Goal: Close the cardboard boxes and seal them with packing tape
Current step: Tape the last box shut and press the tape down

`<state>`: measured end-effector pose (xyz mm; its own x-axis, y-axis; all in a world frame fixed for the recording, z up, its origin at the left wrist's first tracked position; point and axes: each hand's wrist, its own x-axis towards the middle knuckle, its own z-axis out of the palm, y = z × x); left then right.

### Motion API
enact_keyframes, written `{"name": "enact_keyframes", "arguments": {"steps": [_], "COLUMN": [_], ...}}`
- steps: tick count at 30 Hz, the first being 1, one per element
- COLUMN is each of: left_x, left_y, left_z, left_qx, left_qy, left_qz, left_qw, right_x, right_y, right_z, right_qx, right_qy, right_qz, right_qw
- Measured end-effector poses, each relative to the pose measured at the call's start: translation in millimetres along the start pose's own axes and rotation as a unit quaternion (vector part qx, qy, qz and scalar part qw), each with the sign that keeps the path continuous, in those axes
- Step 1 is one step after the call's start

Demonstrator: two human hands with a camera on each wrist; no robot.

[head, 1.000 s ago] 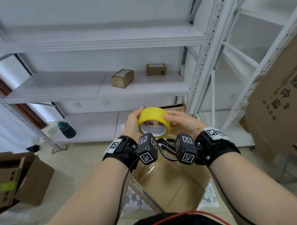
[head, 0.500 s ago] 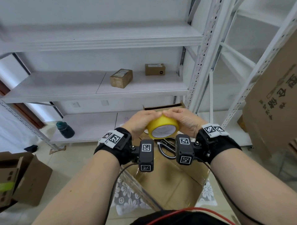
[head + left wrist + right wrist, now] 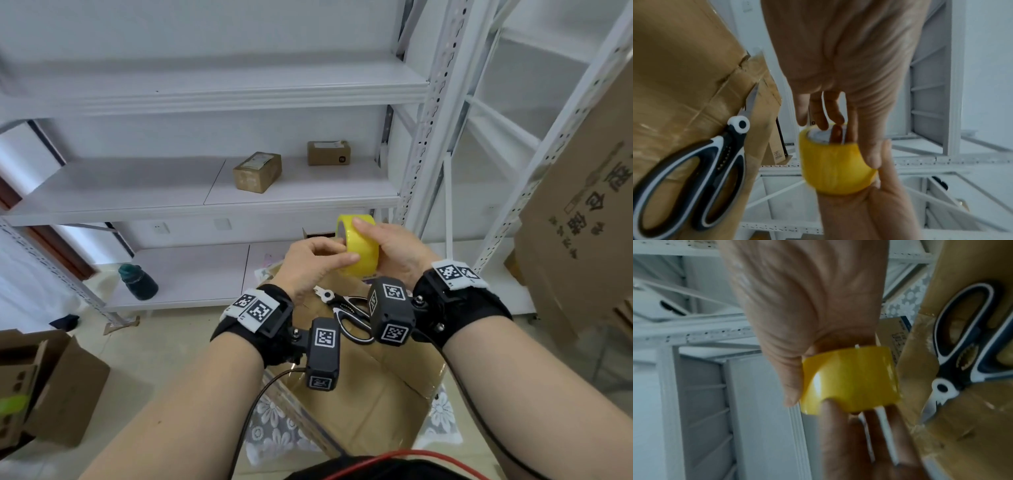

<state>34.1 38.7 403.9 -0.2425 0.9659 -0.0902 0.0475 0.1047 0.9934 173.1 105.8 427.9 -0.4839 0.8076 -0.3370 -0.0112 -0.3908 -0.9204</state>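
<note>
A yellow packing tape roll is held in the air above a closed brown cardboard box. My right hand grips the roll from the right, with the thumb on top. From the left, my left hand pinches it, thumb on the outer band and fingers at the core. The left wrist view shows the roll with fingers reaching into its hole. In the right wrist view the roll sits between both hands. Black-and-white scissors lie on the box top under my hands.
White metal shelving stands ahead with two small boxes on a middle shelf and a dark bottle lower left. An open cardboard box sits on the floor at left. A large cardboard sheet leans at right.
The roll has risen and shifted right, turning from hole-facing-me to edge-on. My left hand has moved from cupping its side to pinching its rim.
</note>
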Motion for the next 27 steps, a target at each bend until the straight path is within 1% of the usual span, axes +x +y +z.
{"name": "enact_keyframes", "arguments": {"steps": [2,3,4,5,7,8,9,10,11,12,14,15,18,21,23,24,27], "left_x": [5,8,10,11,14,15,16,17,18,20,22,23,19,17,17,16,17], "left_y": [5,9,13,19,26,28,29,30,29,27,22,20,17,17,18,20,23], "left_z": [-4,-6,-7,-7,-5,-3,-2,-1,0,0,-1,-1,0,0,1,2,4], "left_qx": [-0.011,-0.014,-0.008,0.006,0.067,0.123,0.182,0.230,0.258,0.261,0.208,0.165,0.074,0.040,0.057,0.071,0.089], "left_qy": [0.057,0.087,0.098,0.085,0.001,-0.041,-0.058,-0.050,-0.026,0.001,0.054,0.073,0.098,0.119,0.127,0.127,0.154], "left_qz": [0.000,0.008,0.020,0.029,0.023,0.006,-0.013,-0.028,-0.035,-0.036,-0.045,-0.049,-0.067,-0.076,-0.065,-0.063,-0.052], "left_qw": [0.998,0.996,0.995,0.996,0.998,0.992,0.982,0.971,0.965,0.965,0.976,0.982,0.990,0.989,0.988,0.987,0.983], "right_x": [-3,-5,-7,-10,-13,-15,-16,-16,-15,-13,-8,-7,-10,-11,-10,-9,-9], "right_y": [1,3,4,3,2,0,-2,-5,-6,-6,-5,-4,-3,-6,-8,-8,-10], "right_z": [-3,-4,-3,-1,4,7,7,7,5,2,-5,-7,-7,-9,-8,-6,3], "right_qx": [-0.042,-0.069,-0.095,-0.117,-0.150,-0.166,-0.185,-0.204,-0.223,-0.236,-0.239,-0.225,-0.180,-0.151,-0.164,-0.184,-0.241], "right_qy": [-0.029,-0.052,-0.086,-0.127,-0.205,-0.225,-0.230,-0.224,-0.209,-0.186,-0.152,-0.150,-0.175,-0.177,-0.161,-0.146,-0.104], "right_qz": [-0.022,-0.019,-0.013,-0.009,-0.008,-0.008,-0.008,-0.010,-0.017,-0.028,-0.048,-0.050,-0.042,-0.033,-0.038,-0.043,-0.066], "right_qw": [0.998,0.996,0.992,0.985,0.967,0.960,0.955,0.953,0.952,0.953,0.958,0.961,0.967,0.972,0.973,0.971,0.963]}}
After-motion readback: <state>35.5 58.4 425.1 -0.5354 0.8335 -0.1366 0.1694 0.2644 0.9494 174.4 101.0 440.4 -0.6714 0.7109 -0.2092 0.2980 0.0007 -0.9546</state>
